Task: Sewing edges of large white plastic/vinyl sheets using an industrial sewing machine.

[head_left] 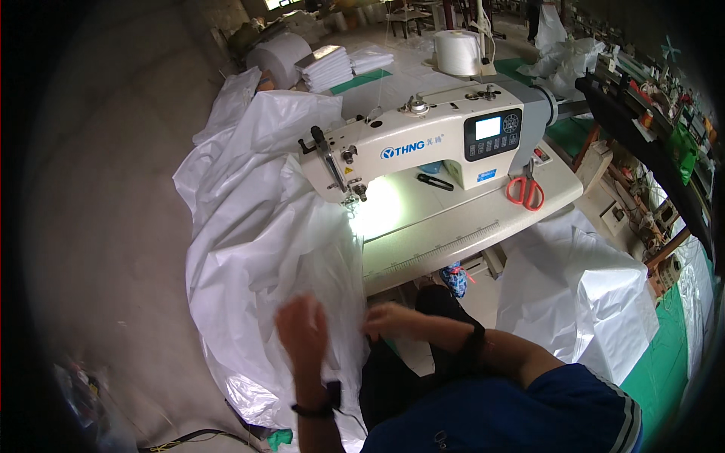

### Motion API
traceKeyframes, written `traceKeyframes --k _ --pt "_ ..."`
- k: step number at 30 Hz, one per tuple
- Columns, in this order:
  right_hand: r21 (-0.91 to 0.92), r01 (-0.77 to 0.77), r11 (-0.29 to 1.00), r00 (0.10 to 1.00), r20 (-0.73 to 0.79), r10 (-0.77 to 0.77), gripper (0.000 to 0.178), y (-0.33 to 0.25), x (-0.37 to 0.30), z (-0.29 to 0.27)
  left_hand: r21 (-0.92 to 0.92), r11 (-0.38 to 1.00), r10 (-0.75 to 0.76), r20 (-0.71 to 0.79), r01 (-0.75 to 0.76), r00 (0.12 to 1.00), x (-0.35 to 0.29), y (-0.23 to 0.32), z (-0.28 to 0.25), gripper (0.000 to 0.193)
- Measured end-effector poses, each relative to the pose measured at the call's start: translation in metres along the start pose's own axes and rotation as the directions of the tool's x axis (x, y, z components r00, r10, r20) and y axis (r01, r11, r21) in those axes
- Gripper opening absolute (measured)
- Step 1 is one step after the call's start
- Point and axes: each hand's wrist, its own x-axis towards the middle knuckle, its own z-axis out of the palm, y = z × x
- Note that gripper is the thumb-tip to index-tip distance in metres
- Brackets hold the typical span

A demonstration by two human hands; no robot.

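A large glossy white sheet [257,226], thin and creased, hangs over the left end of the sewing machine's table [453,226] and down toward my lap. Its upper part lies by the needle area of a white industrial sewing machine [408,140], whose lamp is lit. My left hand [302,331] is over the lower part of the sheet, fingers upward and smeared by motion; whether it touches the sheet is unclear. Beside the sheet's right edge, my right hand [389,321] has its fingers bent and drawn together. What they hold, if anything, is hidden.
Red-handled scissors [525,192] and a small black thread snipper [435,182] lie on the machine table. A thread cone [457,53] and folded white stacks [325,68] stand behind. More white sheeting [578,294] is heaped at right, over green cloth [664,362].
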Motion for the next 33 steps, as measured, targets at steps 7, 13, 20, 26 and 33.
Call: traceKeyframes --k 7,13,20,26,33 --pt "-0.204 0.438 0.876 0.886 -0.067 -0.458 0.038 0.075 0.091 0.044 0.452 0.883 -0.164 0.037 0.130 0.986 -0.045 -0.026 0.021 0.043" --pt "0.080 0.167 0.983 0.984 -0.078 -0.161 0.030 0.030 0.117 0.071 -0.623 0.535 -0.515 0.296 0.571 0.805 -0.018 -0.088 0.005 0.041" --pt "0.493 0.075 0.867 0.995 0.023 -0.099 0.025 -0.032 0.037 0.085 -0.724 0.362 -0.545 0.347 0.588 0.763 -0.045 -0.074 -0.017 0.040" --pt "0.397 -0.009 0.918 0.996 0.085 -0.027 0.027 0.002 -0.015 0.041 -0.715 0.408 -0.550 0.303 0.568 0.778 -0.056 -0.078 -0.019 0.040" --pt "0.169 -0.005 0.986 0.997 -0.070 0.017 0.037 0.004 0.018 0.062 -0.526 0.832 -0.290 -0.138 0.179 0.947 -0.038 -0.047 -0.007 0.041"
